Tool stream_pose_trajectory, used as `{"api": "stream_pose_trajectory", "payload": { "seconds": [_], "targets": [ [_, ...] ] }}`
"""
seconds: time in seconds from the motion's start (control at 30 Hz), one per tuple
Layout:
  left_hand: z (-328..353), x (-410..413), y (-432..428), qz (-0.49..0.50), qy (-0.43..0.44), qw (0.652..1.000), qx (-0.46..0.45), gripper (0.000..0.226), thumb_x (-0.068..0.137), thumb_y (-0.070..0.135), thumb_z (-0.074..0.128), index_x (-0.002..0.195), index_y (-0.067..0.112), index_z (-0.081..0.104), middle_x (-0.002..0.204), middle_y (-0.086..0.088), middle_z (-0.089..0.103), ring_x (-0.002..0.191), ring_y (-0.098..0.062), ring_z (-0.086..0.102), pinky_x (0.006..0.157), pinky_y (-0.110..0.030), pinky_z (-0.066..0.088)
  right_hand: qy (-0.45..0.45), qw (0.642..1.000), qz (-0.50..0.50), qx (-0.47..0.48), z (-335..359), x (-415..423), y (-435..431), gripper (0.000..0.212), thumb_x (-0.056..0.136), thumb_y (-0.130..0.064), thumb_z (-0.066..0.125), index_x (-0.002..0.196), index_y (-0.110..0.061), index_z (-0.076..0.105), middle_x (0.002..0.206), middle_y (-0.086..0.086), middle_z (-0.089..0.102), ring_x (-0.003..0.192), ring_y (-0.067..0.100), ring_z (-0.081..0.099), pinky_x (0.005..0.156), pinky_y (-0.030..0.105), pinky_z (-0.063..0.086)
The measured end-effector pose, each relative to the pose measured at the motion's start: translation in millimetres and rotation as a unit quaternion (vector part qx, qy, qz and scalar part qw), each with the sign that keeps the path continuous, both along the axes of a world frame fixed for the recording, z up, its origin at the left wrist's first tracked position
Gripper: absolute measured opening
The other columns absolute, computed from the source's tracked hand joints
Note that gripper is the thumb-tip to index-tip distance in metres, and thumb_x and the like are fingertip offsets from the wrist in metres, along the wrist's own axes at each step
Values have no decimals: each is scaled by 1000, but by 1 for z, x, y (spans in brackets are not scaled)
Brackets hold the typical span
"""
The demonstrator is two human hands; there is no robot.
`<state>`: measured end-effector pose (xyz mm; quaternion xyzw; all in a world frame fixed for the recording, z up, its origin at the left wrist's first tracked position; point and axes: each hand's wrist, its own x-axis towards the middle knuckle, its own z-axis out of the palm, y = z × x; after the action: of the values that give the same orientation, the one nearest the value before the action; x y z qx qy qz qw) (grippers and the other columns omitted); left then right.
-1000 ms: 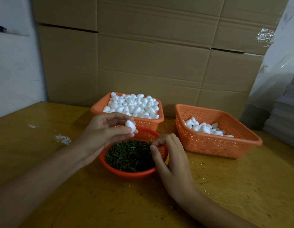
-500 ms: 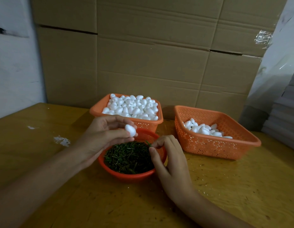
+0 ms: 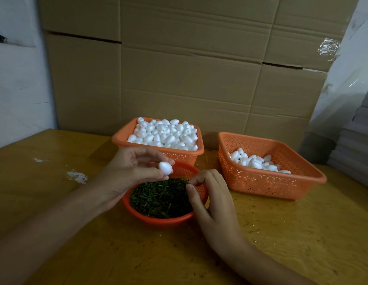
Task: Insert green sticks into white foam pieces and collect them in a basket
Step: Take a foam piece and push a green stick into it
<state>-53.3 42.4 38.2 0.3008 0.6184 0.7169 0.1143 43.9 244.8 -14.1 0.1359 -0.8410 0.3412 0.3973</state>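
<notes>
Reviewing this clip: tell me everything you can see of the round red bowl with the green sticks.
The round red bowl looks like plastic, with a perforated inner wall and smooth rim. It stands upright on the wooden table, just in front of the full foam basket, and holds a heap of short green sticks. The left hand, holding a foam piece, covers its left rim, the right hand its right rim, fingertips pinching a single stick; contact with the bowl is unclear.
</notes>
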Motion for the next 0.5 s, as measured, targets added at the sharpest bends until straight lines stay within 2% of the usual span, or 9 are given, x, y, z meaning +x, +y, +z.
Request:
{"api": "stream_pose_trajectory", "payload": {
  "seconds": [0.2, 0.33, 0.5],
  "targets": [
    [1, 1, -1, 1, 18, 1000, -21, 23, 73, 2, 82, 93, 12, 82, 114, -12, 79, 102, -33, 77, 85, -30, 63, -1, 1000, 0, 3, 0, 0, 0, 5, 106, -25, 57, 101, -23, 59, 102, -12, 54, 101, 16, 57, 84, 38, 48],
    [1, 1, 0, 4, 30, 999, -30, 25, 78, -8, 79, 92, 12, 83, 113, -12, 79, 103, -30, 77, 87, -30, 63, -1, 1000, -1, 6, -1, 0, 0, 5, 106, -26, 57, 102, -25, 58, 102, -12, 54, 102, 16, 57, 84, 39, 48],
    [2, 1, -1, 10, 40, 998, -44, 26, 75, -6, 84, 91, 14, 83, 112, -9, 80, 101, -29, 77, 86, -28, 62, 4, 1000, 0, 7, 0, 0, 1, 4, 106, -25, 57, 102, -25, 58, 101, -13, 54, 100, 18, 57, 83, 39, 48]
  ]
}}
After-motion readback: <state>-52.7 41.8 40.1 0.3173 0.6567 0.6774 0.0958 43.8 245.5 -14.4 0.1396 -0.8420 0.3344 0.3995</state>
